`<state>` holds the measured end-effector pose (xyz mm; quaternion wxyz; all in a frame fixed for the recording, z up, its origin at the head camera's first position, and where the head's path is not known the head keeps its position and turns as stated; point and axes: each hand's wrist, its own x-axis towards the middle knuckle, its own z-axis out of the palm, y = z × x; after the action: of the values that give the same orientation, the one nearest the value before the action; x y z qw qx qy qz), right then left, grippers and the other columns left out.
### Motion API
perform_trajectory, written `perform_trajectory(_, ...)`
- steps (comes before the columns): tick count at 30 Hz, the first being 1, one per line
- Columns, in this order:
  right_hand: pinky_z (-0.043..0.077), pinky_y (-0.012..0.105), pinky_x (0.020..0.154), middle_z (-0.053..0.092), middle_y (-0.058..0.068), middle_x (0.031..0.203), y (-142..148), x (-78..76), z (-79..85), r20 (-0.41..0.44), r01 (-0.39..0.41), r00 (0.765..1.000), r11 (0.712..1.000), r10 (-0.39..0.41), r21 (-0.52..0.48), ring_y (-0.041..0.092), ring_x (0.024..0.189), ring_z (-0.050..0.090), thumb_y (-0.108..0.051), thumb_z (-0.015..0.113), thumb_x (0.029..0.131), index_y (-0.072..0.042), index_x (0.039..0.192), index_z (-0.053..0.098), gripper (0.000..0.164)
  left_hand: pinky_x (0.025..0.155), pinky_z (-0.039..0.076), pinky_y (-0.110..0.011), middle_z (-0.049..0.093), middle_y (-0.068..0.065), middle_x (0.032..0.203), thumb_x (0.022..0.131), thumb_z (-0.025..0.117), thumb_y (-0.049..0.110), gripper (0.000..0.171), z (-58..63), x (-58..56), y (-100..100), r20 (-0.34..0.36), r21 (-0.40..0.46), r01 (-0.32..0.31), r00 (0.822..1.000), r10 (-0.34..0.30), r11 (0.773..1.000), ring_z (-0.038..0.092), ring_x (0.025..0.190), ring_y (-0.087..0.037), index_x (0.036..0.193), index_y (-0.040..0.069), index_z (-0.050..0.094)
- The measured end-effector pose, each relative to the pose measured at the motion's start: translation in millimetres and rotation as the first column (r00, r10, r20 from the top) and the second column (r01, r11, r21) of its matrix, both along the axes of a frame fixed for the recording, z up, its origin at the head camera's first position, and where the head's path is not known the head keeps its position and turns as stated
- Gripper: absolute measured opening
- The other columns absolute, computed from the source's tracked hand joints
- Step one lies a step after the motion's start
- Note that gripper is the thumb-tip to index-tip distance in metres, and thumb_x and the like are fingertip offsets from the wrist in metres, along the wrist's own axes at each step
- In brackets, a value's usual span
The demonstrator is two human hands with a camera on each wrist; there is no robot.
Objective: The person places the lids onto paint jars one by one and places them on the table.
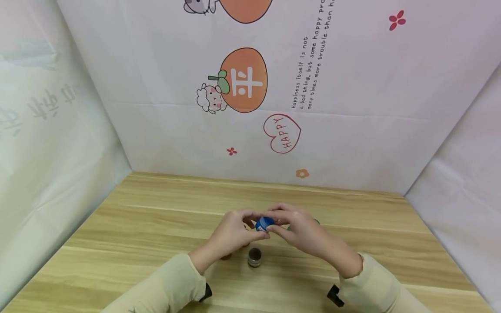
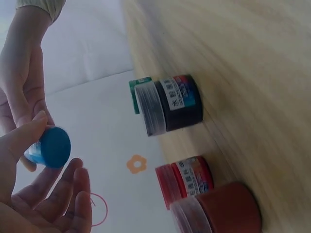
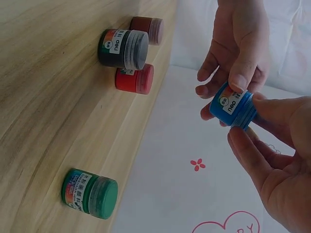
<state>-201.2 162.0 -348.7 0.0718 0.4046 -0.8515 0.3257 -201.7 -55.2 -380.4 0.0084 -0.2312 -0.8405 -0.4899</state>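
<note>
A small blue paint jar (image 3: 227, 104) is held tilted above the table, between both hands. Its body is gripped by my left hand (image 1: 238, 228), whose thumb lies across the label in the right wrist view. At the ridged lid end, my right hand (image 1: 299, 226) pinches the jar between thumb and fingers. The jar's blue base (image 2: 55, 147) faces the left wrist camera. Below the hands stands a black paint jar (image 1: 254, 257), upright with its clear lid on.
A red paint jar (image 3: 133, 79) and a brown one (image 3: 147, 30) stand near the black jar, on the left side. On the right is a green paint jar (image 3: 90, 193), mostly behind my right hand in the head view. A printed white cloth (image 1: 344, 143) rises behind the wooden table (image 1: 156, 208).
</note>
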Motion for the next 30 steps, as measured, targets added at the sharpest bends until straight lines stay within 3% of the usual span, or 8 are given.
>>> perform_trajectory(6,0.059,0.028,0.077,0.066,0.009,0.116,0.5,-2.1,-2.8,-0.027,0.003,1.0,1.0,-0.002,0.023,0.018,0.093,0.071,-0.001,0.075,0.092,0.0,0.12,0.073,0.028,0.076,0.057,-0.032,0.073,-0.001,0.114,0.087,0.085,0.03,0.041,-1.3,-4.1,-9.6,0.045,-0.027,0.022,0.999,-0.02,0.999,0.067,0.102,-0.03,0.124,0.016,0.073)
perform_trajectory(11,0.059,0.031,0.072,0.066,0.008,0.113,2.3,-4.6,-10.2,-0.083,0.004,0.997,0.996,0.003,0.095,0.017,0.092,0.068,-0.001,0.077,0.09,0.0,0.12,0.074,0.03,0.077,0.057,-0.036,0.069,-0.011,0.123,0.088,0.084,0.028,0.047,-4.2,-6.0,-22.5,0.058,-0.057,0.017,0.998,-0.013,0.998,0.065,0.107,-0.032,0.13,0.011,0.07)
perform_trajectory(17,0.056,0.025,0.071,0.065,0.008,0.111,6.3,-8.5,-24.2,-0.117,0.03,0.993,0.98,-0.006,0.199,0.018,0.092,0.067,-0.002,0.078,0.09,0.0,0.122,0.073,0.033,0.081,0.055,-0.04,0.068,-0.008,0.127,0.09,0.082,0.032,0.044,-4.4,-6.6,-35.9,0.074,-0.081,-0.024,0.997,0.03,0.996,0.062,0.112,-0.031,0.129,0.015,0.071)
perform_trajectory(25,0.053,0.02,0.067,0.065,0.008,0.111,8.5,-12.9,-41.7,-0.041,0.023,0.999,0.963,-0.013,0.268,0.012,0.086,0.065,-0.003,0.078,0.09,0.0,0.121,0.074,0.031,0.093,0.051,-0.051,0.065,-0.005,0.134,0.091,0.08,0.036,0.049,-5.9,-10.3,-55.4,0.009,-0.185,-0.106,0.994,0.11,0.977,0.06,0.117,-0.028,0.134,0.016,0.069)
perform_trajectory(30,0.054,0.019,0.068,0.065,0.008,0.112,7.2,-12.7,-50.0,-0.023,0.027,1.0,0.954,-0.021,0.299,0.013,0.089,0.066,-0.004,0.079,0.09,-0.001,0.121,0.074,0.032,0.107,0.041,-0.058,0.061,-0.012,0.14,0.092,0.079,0.035,0.054,-10.7,-15.1,-67.9,-0.14,-0.307,-0.165,0.982,0.127,0.937,0.054,0.13,-0.037,0.138,0.01,0.065)
